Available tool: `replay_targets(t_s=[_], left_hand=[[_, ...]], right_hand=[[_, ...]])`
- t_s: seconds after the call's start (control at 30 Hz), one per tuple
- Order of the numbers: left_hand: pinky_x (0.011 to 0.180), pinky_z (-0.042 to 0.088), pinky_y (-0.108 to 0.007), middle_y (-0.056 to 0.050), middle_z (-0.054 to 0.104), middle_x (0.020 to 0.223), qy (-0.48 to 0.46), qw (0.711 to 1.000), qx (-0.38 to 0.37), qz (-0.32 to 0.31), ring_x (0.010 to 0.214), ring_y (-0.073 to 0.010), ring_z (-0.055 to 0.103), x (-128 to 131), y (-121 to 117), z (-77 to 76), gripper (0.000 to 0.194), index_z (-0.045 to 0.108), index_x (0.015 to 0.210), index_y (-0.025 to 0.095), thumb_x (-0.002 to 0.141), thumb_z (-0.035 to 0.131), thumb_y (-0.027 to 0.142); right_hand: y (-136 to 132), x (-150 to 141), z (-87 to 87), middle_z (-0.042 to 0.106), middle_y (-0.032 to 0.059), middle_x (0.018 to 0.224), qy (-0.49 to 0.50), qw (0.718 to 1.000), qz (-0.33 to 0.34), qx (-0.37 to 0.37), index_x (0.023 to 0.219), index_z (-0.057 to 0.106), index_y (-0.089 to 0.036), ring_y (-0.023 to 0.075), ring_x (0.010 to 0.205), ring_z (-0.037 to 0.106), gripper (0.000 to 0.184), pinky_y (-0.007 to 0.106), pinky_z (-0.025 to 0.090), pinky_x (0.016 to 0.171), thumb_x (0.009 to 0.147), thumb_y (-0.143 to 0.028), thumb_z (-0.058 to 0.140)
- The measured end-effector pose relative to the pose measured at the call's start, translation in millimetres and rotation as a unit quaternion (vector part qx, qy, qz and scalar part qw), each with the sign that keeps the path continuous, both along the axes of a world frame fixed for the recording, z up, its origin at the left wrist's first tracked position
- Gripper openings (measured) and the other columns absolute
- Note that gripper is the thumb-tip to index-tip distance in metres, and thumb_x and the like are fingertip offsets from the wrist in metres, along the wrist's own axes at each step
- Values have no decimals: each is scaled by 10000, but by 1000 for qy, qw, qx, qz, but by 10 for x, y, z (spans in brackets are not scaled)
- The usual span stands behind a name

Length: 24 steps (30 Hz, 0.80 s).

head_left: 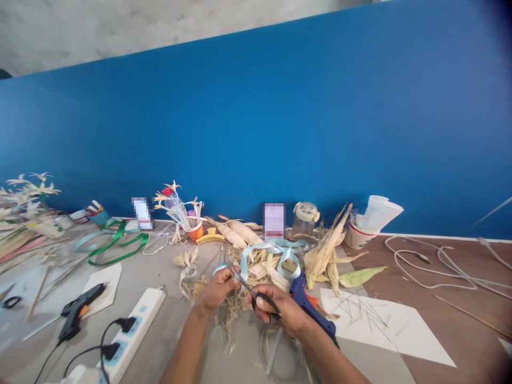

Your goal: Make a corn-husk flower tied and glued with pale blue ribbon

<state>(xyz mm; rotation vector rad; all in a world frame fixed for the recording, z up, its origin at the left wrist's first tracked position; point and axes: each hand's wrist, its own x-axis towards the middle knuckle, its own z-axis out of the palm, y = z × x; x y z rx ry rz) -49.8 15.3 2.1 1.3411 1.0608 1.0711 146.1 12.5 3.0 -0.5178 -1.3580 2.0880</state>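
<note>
My right hand [286,312] is closed round the dark handles of a pair of scissors [243,281], whose blades point up and left. The blade tips are close to the fingers of my left hand [216,290]. That hand is pinched on a light blue ribbon [244,262], which loops over a heap of dried corn husks [260,264]. How the ribbon lies between the fingers is partly hidden. Below my right forearm lies a blue glue gun [310,309].
On the left are a black glue gun [82,309], a power strip [138,325] with plugs and a green ribbon [114,250]. At the back stand a red cup [195,233] with husk flowers, a lidded jar [306,220] and a paper cup [358,237]. Thin wires lie on white paper [420,330].
</note>
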Motion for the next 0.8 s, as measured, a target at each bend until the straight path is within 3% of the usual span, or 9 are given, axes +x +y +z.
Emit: replay_targets(t_s=[0.4,0.6,0.8], left_hand=[[584,301,-256,30,415,624,13,999,32,-24,602,-113,361,-15,18,-22,391,507,634,171,697,608,544],[566,285,-265,29,430,622,-4,1000,-1,-5,585,-114,336,-9,-8,-54,380,541,702,173,685,619,544],[575,290,-265,27,419,608,-20,1000,12,-18,586,-115,350,-28,-21,-51,385,528,645,173,672,631,543]], right_hand=[[30,55,66,389,-78,493,-79,996,-12,35,743,634,-142,46,445,258,382,215,179,456,662,-511,687],[21,45,17,459,-56,496,-20,999,19,20,844,623,-124,62,444,344,457,213,209,475,697,-557,630],[7,25,59,420,-66,466,-14,1000,-2,28,774,639,-121,47,414,289,434,215,177,452,679,-545,653]])
